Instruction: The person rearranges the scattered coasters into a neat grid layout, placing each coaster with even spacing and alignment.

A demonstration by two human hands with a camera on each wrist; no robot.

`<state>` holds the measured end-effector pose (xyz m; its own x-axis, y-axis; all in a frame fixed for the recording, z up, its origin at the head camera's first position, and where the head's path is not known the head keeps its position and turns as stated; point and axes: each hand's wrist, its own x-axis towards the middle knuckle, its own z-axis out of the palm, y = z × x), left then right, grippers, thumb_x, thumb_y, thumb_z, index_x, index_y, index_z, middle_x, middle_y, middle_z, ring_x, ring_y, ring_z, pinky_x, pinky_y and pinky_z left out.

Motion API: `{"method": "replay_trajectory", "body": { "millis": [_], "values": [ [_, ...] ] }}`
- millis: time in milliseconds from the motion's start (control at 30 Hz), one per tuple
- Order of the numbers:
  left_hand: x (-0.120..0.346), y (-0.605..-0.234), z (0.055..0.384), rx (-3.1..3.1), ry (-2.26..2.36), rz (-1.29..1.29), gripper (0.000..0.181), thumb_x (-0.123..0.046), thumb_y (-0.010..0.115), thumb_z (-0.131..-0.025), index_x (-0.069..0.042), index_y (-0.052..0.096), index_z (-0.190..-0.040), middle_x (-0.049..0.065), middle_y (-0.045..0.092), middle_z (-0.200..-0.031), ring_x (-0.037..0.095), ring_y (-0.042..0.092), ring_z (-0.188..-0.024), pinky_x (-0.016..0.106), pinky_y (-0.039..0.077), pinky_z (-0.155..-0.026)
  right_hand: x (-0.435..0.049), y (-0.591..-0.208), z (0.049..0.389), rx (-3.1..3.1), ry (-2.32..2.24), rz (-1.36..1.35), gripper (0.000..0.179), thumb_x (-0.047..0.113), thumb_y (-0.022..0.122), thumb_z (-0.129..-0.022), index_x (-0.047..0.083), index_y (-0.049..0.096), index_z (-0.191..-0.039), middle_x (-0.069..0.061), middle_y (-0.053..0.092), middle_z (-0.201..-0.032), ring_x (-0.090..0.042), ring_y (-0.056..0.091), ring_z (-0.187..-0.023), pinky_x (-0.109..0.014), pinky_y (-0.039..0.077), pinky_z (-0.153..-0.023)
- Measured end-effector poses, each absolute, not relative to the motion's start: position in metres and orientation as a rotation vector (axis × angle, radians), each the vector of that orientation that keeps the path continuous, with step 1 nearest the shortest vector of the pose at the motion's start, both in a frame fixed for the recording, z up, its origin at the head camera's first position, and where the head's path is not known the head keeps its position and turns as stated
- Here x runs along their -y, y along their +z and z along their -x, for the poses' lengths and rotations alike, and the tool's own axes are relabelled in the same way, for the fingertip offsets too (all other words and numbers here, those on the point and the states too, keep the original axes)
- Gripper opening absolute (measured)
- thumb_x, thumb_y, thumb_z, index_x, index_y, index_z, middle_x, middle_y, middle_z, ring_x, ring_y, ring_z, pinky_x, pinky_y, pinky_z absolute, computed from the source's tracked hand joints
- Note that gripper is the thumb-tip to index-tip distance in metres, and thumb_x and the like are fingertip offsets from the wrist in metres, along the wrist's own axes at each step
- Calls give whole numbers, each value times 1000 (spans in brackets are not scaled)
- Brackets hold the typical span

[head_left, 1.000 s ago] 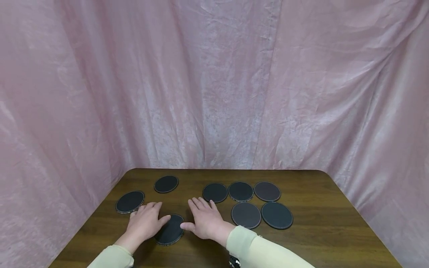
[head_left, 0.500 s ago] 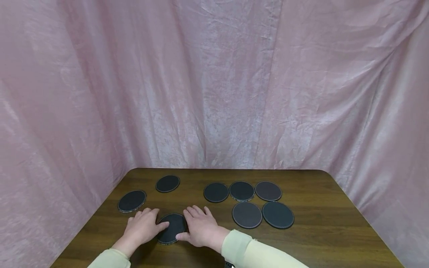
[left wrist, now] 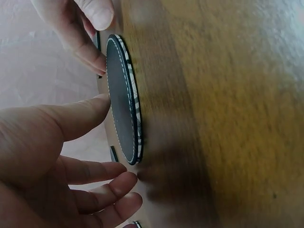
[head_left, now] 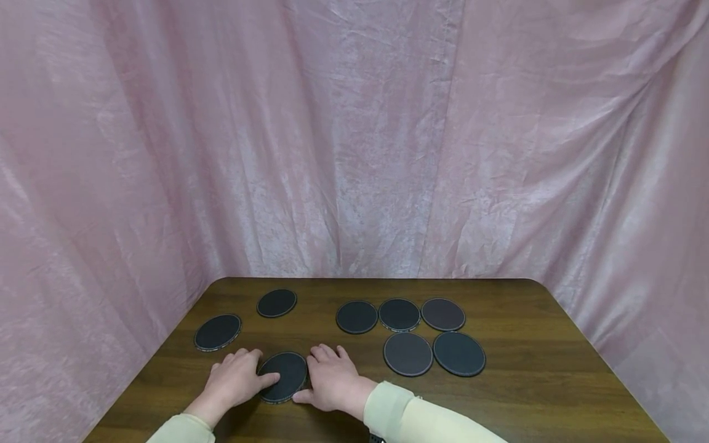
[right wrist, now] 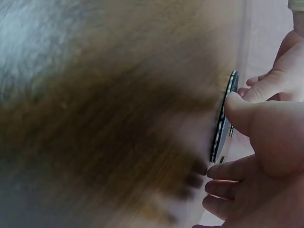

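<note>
A round black coaster (head_left: 289, 376) with pale stitching lies between the two hands near the table's front left. Its black-and-white patterned edge shows in the left wrist view. My left hand (head_left: 235, 378) is at its left side, the thumb (left wrist: 88, 114) reaching over the dark top and the fingers spread beside the rim. On the opposite side, my right hand (head_left: 335, 378) has its fingertips right at the rim and its thumb (right wrist: 242, 114) at the near edge. Neither hand's fingers are curled around the coaster.
Two dark coasters, one front left (head_left: 218, 332) and one farther back (head_left: 277, 303), lie apart on the wooden table (head_left: 532, 369). Several more, such as a brownish coaster (head_left: 408, 354) and a greenish coaster (head_left: 459, 354), sit close together in two rows to the right. Pink curtains (head_left: 354, 154) surround the table.
My right hand has come left and nearer to the body, up to the coaster's right rim. The left hand has drawn back slightly toward the body, its thumb still over the coaster.
</note>
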<state>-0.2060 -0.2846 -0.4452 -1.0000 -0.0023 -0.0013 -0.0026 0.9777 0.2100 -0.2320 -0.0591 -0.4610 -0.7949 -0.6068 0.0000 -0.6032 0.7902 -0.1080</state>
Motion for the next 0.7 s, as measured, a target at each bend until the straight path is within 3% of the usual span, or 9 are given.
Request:
{"method": "replay_trajectory", "body": {
  "millis": [400,700],
  "values": [
    [284,-448,204,-3122,351,-1,65,-50,91,-89,2,74,-123,16,71,-110,44,66,-106,69,50,-87,65,-457,228,-2997,-137,1027,72,66,80,-95,12,72,-141,2,63,-145,-17,55,-141,-41,43,-119],
    [286,-448,203,-3093,408,25,66,-50,92,-88,5,71,-117,14,74,-106,44,69,-101,70,50,-90,67,-455,226,-3012,-151,1001,72,68,89,-85,11,76,-129,3,63,-118,-16,57,-109,-37,49,-97]
  ]
}}
